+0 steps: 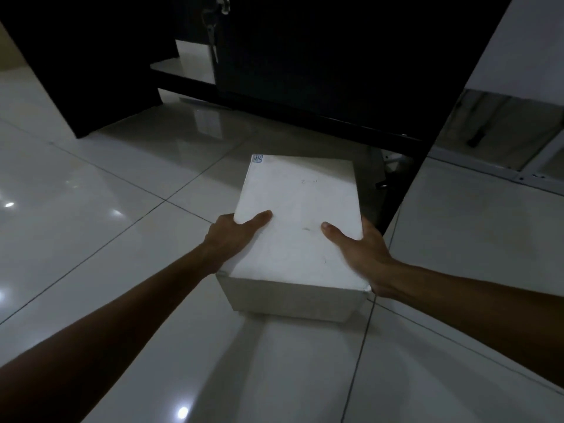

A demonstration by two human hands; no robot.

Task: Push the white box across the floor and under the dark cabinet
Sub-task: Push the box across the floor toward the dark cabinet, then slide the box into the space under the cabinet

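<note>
A white box (300,215) with a small label at its far left corner sits on the glossy tiled floor in the middle of the view. My left hand (233,236) grips its left side, thumb lying on the lid. On the right side my right hand (361,248) holds it the same way, thumb on top. The dark cabinet (320,62) stands just beyond, raised off the floor, with a low gap under its bottom edge. The box's far end lies close to that gap, at its right part.
Keys (212,29) hang from a lock on the cabinet door. A dark panel (76,65) stands at the left. White metal framing (518,175) lies on the floor at the right. Pale floor tiles (106,193) spread to the left and front.
</note>
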